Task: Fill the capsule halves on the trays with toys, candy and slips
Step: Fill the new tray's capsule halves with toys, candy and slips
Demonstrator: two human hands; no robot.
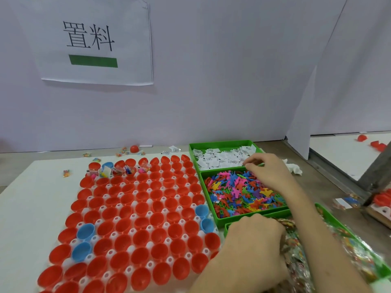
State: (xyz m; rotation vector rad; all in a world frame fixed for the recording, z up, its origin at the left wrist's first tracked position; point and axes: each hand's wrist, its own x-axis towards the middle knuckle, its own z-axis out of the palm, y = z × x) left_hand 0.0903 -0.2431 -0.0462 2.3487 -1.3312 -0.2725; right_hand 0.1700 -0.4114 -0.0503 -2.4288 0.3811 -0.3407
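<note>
A white tray (33, 208) holds many open capsule halves (135, 208), mostly red and a few blue. Several halves in the far row (118, 169) hold toys, candy and slips. Three green bins stand to the right: paper slips (222, 157), colourful plastic toys (243, 193) and candy packets (330, 256). My right hand (267, 169) hovers at the near edge of the slip bin, its curled fingertips pinching at the slips. My left hand (254, 237) reaches into the candy bin with fingers curled down into the packets; its fingertips are hidden.
A white wall with a printed sign (93, 41) stands behind the table. Loose candy packets (66, 173), a red capsule half (134, 148) and stray slips (174, 149) lie beyond the tray. More red halves (378, 145) lie at the far right, beside a metal frame (338, 176).
</note>
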